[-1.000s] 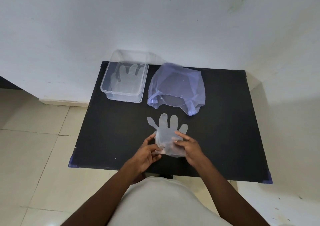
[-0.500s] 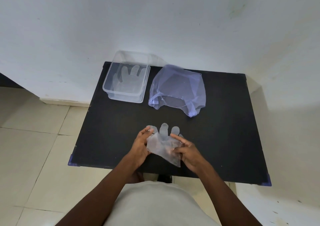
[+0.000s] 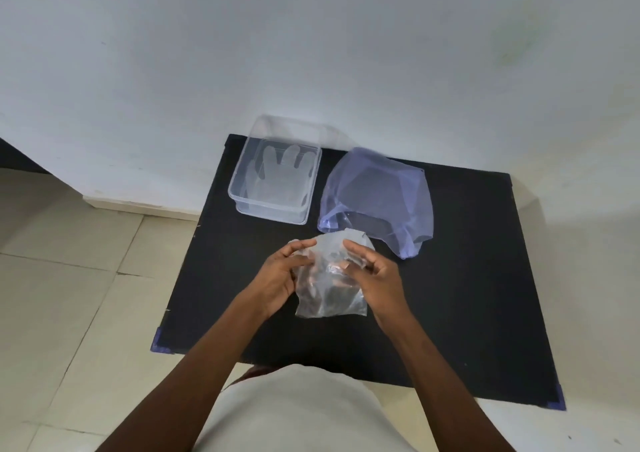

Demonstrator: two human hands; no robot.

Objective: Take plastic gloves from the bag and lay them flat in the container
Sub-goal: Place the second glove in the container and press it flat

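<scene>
Left hand (image 3: 282, 275): grasps the left edge of the glove (image 3: 329, 288), fingers curled on the film.
Right hand (image 3: 375, 271): grasps the glove's right edge, thumb on top.
Glove: clear, crumpled, held between both hands above the counter (image 3: 467, 295), near centre; its lower edge hangs loose.
Container (image 3: 275, 183): clear, far left on the counter; gloves lie flat inside.
Bag (image 3: 379, 200): bluish, translucent, just right of the container, mouth toward the near side.
</scene>
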